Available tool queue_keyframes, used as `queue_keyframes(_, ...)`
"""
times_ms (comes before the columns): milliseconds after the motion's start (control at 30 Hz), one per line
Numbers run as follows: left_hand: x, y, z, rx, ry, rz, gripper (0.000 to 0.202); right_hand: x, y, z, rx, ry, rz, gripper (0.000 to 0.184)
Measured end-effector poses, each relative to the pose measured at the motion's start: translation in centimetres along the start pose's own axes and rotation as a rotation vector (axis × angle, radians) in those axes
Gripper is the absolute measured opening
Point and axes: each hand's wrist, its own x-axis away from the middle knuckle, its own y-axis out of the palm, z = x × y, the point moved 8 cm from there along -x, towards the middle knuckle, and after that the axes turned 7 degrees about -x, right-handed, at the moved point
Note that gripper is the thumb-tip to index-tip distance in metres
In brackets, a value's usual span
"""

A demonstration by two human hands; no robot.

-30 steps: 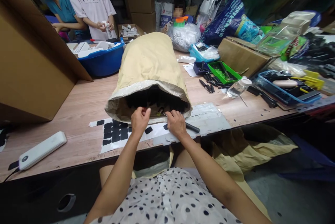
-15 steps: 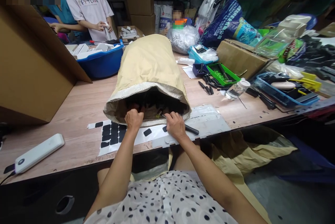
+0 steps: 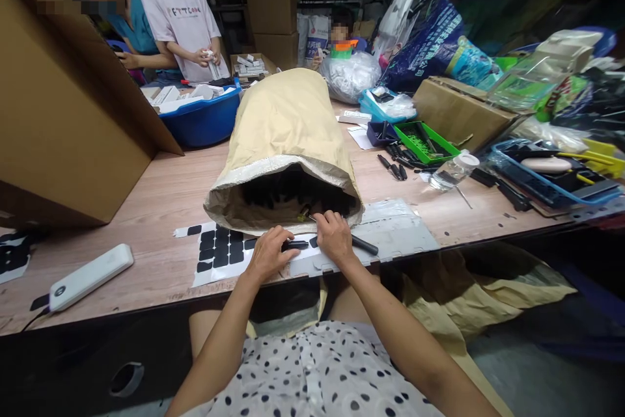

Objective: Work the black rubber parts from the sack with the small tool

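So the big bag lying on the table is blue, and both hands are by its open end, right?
Not blue: the head view shows the big bag is tan. It does lie on the table, with the left hand and right hand by its open end.

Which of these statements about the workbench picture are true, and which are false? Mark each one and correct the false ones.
1. The tan sack lies on its side, its open mouth toward the person. True.
2. The left hand is deep inside the sack. False: it rests outside, on the table, with its fingers on a small black piece.
3. The right hand holds a black tool at the sack's mouth. True.
4. The blue basin stands to the right of the sack. False: it stands to the left.
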Motion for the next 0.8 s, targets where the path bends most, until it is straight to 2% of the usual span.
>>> queue_keyframes(167,0.29,0.79,-0.78,0.038,-0.027,0.1,0.009,0.09,0.11,0.03,-0.001,-0.007,0.004,0.028)
queue_keyframes(333,0.53,1.02,-0.93,0.051,-0.022,0.141,0.013,0.25,0.2,0.15,-0.006,-0.007,0.008,0.03)
queue_keyframes(800,0.26,1.07,-1.01,0.111,-0.064,0.073,0.013,0.34,-0.03,0.06,0.008,-0.014,0.031,0.028)
